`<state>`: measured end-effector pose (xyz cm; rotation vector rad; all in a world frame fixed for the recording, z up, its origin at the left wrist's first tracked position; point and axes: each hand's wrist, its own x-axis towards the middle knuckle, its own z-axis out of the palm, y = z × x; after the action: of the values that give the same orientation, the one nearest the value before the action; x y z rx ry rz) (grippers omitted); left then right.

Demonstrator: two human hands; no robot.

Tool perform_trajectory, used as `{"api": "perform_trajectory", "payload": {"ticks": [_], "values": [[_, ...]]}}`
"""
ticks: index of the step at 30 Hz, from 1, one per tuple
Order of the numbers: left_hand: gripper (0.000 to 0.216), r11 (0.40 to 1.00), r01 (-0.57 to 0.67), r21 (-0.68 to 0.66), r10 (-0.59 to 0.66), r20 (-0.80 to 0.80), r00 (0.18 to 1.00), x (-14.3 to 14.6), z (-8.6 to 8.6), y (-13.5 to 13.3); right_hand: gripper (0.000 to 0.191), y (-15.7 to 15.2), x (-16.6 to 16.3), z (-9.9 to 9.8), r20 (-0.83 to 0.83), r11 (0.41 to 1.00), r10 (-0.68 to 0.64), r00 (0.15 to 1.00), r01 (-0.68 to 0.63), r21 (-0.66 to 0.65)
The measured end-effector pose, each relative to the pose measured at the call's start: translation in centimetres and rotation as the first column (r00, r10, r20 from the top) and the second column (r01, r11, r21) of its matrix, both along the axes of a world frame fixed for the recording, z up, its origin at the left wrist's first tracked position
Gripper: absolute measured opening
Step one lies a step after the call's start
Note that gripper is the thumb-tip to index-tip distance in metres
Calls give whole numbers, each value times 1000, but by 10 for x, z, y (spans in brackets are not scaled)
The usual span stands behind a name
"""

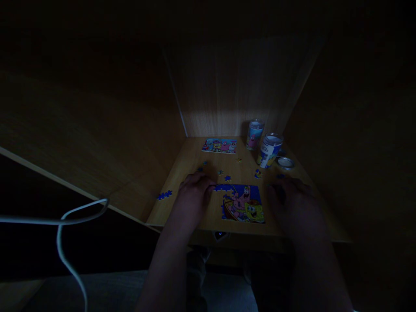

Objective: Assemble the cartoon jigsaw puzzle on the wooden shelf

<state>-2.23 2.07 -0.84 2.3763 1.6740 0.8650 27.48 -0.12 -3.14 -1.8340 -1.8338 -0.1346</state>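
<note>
A partly assembled jigsaw puzzle [243, 203] shows a pink starfish and a yellow cartoon figure in a boat. Its top row stretches left as a narrow blue strip, with a gap below it. My left hand [195, 190] is closed at the strip's left end, fingertips pinching a blue puzzle piece there. To the right of the puzzle, my right hand [290, 199] hovers low with curled fingers; whatever is between them is lost in the dark. Loose pieces lie above the puzzle, among them a blue piece [228, 178] and a blue-and-yellow piece [258, 173].
A cartoon picture card [219, 146] lies at the back. Two clear-topped cans [255, 135] stand at the back right, with a round metal lid [286, 163] beside them. Joined blue pieces [164, 195] sit at the left edge. Wooden panels [240, 86] enclose the shelf; a white cable [61, 222] hangs left.
</note>
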Motion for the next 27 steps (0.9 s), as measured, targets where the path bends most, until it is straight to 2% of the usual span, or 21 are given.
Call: {"api": "perform_trajectory", "payload": {"ticks": [7, 13, 27], "values": [[40, 998, 55, 28, -55, 8, 998, -4, 0, -2, 29, -1, -2, 1, -13, 1000, -1, 1000, 1, 0], [50, 996, 88, 6, -87, -35, 996, -4, 4, -3, 29, 1, 1, -3, -4, 1000, 12, 1000, -12, 18], [34, 993, 97, 72, -91, -88, 992, -4, 3, -4, 30, 0, -1, -1, -17, 1000, -1, 1000, 1, 7]]}}
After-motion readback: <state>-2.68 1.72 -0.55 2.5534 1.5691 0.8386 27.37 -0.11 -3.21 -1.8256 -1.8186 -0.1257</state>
